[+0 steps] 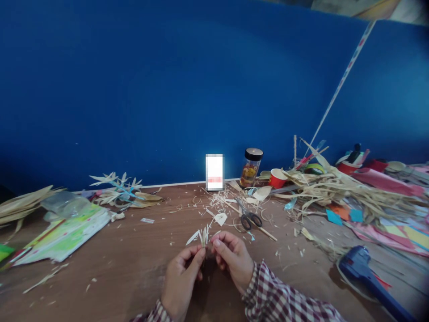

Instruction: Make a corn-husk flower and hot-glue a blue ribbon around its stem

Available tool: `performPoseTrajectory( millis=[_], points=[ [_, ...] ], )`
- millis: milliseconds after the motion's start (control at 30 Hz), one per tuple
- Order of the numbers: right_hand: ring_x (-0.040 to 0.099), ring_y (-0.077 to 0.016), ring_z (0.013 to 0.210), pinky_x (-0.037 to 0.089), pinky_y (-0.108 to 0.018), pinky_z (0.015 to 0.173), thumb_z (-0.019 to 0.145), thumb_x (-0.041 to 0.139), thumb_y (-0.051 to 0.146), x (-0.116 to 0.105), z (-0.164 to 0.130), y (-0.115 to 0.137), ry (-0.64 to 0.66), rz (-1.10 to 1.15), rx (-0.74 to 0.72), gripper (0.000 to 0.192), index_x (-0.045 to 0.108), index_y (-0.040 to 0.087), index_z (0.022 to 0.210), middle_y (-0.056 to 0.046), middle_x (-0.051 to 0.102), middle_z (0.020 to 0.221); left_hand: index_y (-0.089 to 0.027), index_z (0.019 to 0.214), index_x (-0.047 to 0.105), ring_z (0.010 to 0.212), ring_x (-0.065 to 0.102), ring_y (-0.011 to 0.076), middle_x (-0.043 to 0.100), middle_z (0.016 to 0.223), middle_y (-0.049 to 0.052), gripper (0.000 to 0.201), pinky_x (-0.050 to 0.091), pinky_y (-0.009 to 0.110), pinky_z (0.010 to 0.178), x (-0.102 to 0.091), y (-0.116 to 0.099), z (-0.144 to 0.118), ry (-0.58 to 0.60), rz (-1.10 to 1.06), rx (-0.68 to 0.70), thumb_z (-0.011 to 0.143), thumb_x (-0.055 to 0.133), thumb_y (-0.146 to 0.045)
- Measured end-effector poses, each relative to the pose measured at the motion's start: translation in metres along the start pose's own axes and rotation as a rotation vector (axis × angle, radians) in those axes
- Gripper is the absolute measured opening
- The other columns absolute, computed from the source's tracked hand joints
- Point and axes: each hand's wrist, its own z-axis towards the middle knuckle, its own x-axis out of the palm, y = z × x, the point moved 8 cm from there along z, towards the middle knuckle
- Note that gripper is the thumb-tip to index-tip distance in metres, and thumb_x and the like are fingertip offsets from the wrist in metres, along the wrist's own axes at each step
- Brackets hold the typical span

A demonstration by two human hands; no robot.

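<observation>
My left hand (pixel 183 278) pinches the base of a small spray of pale, pointed husk strips (pixel 203 236) between thumb and forefinger, tips fanning upward. Close beside it on the right, my right hand (pixel 233 259) has thumb and forefinger pressed together. What lies between those fingertips, if anything, is too small to make out. Just beyond both hands lie a pale cut piece of husk (pixel 220 218) and black-handled scissors (pixel 250 219), with a thin stick (pixel 266 232) alongside. A heap of fine pale trimmings (pixel 219 199) spreads behind them.
Dry husks (pixel 321 192) are piled at the right, behind a blue glue gun (pixel 365 273). A lidded jar (pixel 250 167) and a red paper cup (pixel 277 178) stand near the blue wall (pixel 150 89). At left are husk flowers (pixel 122 188) and a green-white painted sheet (pixel 67 237).
</observation>
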Motion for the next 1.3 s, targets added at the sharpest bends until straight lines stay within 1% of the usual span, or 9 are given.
performPoseTrajectory(
  millis=[133, 233, 333, 500, 767, 900, 1000, 1133, 1300],
  points=[
    [0.039, -0.003, 0.039, 0.027, -0.013, 0.034, 0.069, 0.061, 0.041, 0.001, 0.0, 0.001, -0.004, 0.015, -0.008, 0.028, 0.055, 0.014, 0.078, 0.004, 0.052, 0.056, -0.016, 0.078, 0.064, 0.043, 0.045, 0.0103, 0.053, 0.048, -0.004, 0.028, 0.035, 0.021, 0.046, -0.019, -0.026, 0.003, -0.077, 0.099, 0.092, 0.068, 0.058, -0.041],
    [0.039, -0.0028, 0.039, 0.026, -0.013, 0.033, 0.069, 0.061, 0.041, 0.001, 0.0, 0.001, -0.01, 0.018, -0.006, 0.028, 0.055, 0.014, 0.077, 0.004, 0.051, 0.055, -0.017, 0.074, 0.064, 0.05, 0.05, 0.0122, 0.062, 0.07, 0.002, 0.026, 0.039, 0.023, 0.052, -0.039, -0.054, 0.008, -0.157, 0.309, 0.266, 0.069, 0.056, -0.042],
    [0.039, -0.0027, 0.039, 0.026, -0.013, 0.034, 0.071, 0.059, 0.04, 0.001, -0.001, 0.002, -0.018, -0.012, -0.015, 0.027, 0.054, 0.014, 0.077, 0.004, 0.05, 0.055, -0.018, 0.069, 0.062, 0.071, 0.056, 0.0189, 0.061, 0.076, 0.005, 0.027, 0.041, 0.027, 0.067, -0.036, -0.071, 0.01, -0.07, 0.629, 0.457, 0.076, 0.047, -0.04],
    [0.039, -0.0025, 0.04, 0.028, -0.013, 0.035, 0.073, 0.057, 0.04, -0.001, -0.003, 0.011, -0.032, -0.087, -0.085, 0.025, 0.054, 0.014, 0.074, 0.005, 0.05, 0.055, -0.022, 0.082, 0.064, 0.071, 0.056, 0.0175, 0.058, 0.079, 0.004, 0.034, 0.04, 0.026, 0.065, -0.027, -0.064, 0.0, 0.021, 1.092, 0.444, 0.084, 0.032, -0.036],
    [0.036, -0.0019, 0.038, 0.025, -0.013, 0.033, 0.07, 0.058, 0.043, -0.011, -0.004, 0.026, -0.115, 0.082, -0.104, 0.029, 0.052, 0.014, 0.067, 0.006, 0.047, 0.052, -0.029, 0.099, 0.061, 0.067, 0.059, 0.0136, 0.06, 0.085, 0.003, 0.03, 0.041, 0.02, 0.057, -0.039, -0.053, -0.026, 0.001, 1.312, 0.366, 0.083, 0.035, -0.028],
    [0.031, -0.0015, 0.035, 0.021, -0.013, 0.032, 0.067, 0.061, 0.044, -0.003, -0.009, 0.017, -0.101, 0.152, -0.03, 0.034, 0.044, 0.016, 0.059, 0.008, 0.042, 0.046, -0.035, 0.113, 0.052, 0.072, 0.06, 0.0145, 0.061, 0.092, 0.001, 0.035, 0.044, 0.023, 0.062, -0.038, -0.055, -0.035, -0.018, 1.219, 0.381, 0.082, 0.038, -0.026],
    [0.031, -0.0021, 0.035, 0.021, -0.014, 0.033, 0.069, 0.059, 0.045, 0.008, -0.017, 0.011, -0.045, 0.091, -0.026, 0.034, 0.044, 0.016, 0.058, 0.008, 0.042, 0.045, -0.026, 0.101, 0.06, 0.083, 0.058, 0.0167, 0.061, 0.094, 0.004, 0.027, 0.045, 0.026, 0.073, -0.022, -0.073, -0.05, -0.049, 0.873, 0.495, 0.081, 0.043, -0.029],
    [0.032, -0.0031, 0.038, 0.025, -0.015, 0.037, 0.072, 0.057, 0.042, 0.016, -0.024, 0.017, 0.029, -0.043, -0.128, 0.033, 0.046, 0.015, 0.057, 0.007, 0.042, 0.044, -0.021, 0.098, 0.061, 0.08, 0.06, 0.0163, 0.061, 0.099, 0.006, 0.025, 0.049, 0.025, 0.066, -0.003, -0.081, -0.059, -0.102, 0.454, 0.438, 0.077, 0.05, -0.029],
    [0.029, -0.0037, 0.038, 0.023, -0.017, 0.038, 0.072, 0.058, 0.039, 0.015, -0.025, 0.025, 0.06, -0.163, -0.201, 0.031, 0.047, 0.015, 0.056, 0.008, 0.04, 0.042, -0.02, 0.091, 0.064, 0.08, 0.06, 0.0161, 0.065, 0.091, 0.005, 0.019, 0.049, 0.025, 0.069, 0.011, -0.091, -0.063, -0.096, 0.437, 0.504, 0.076, 0.052, -0.024]
  ],
)
